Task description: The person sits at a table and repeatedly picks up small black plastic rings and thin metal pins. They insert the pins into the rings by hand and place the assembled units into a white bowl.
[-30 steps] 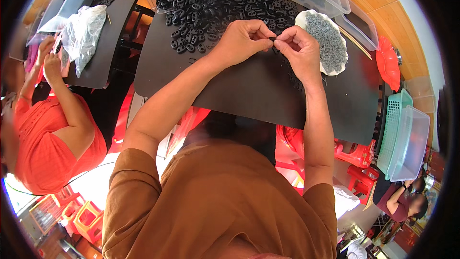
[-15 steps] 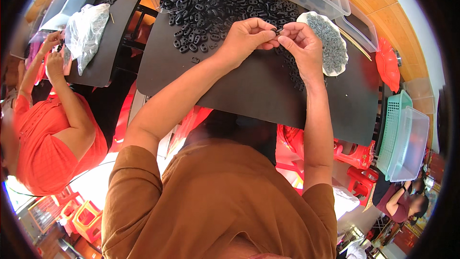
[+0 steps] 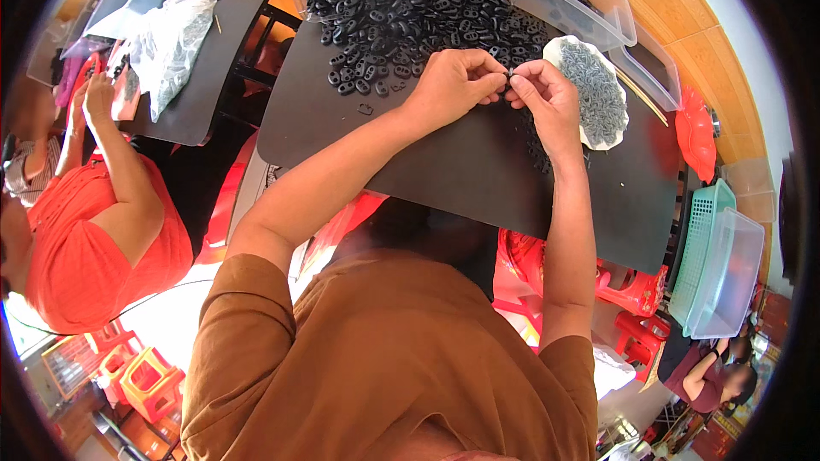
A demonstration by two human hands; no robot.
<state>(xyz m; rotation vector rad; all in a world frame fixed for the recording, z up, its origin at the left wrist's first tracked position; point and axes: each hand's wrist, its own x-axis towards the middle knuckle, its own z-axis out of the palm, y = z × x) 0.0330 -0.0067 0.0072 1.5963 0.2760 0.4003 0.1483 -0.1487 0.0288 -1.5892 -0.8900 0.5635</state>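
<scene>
Fingertips meet over the dark table (image 3: 342,132), where my left hand (image 3: 461,85) and my right hand (image 3: 549,96) both pinch a tiny dark piece (image 3: 509,74). Fingers cover most of it, so its exact shape does not show. Just beyond is a big heap of black oval plastic pieces with two holes (image 3: 401,13). Beside my right hand lies a white-rimmed dish (image 3: 553,53) full of small grey translucent bits (image 3: 594,94). Small black parts (image 3: 536,152) are scattered below my right wrist. One loose black piece (image 3: 366,108) lies apart, left of my left wrist.
Clear plastic bins (image 3: 568,2) stand behind the heap, with thin sticks (image 3: 641,98) by the dish. To the right are a red scalloped tray (image 3: 696,132) and a green basket (image 3: 702,230). At left, a person in red (image 3: 111,230) works near a plastic bag (image 3: 175,47).
The whole view has shifted slightly, so the table and heap sit lower and further right. My hands stay together, fingertips still pinched. The person at left has shifted their hands.
</scene>
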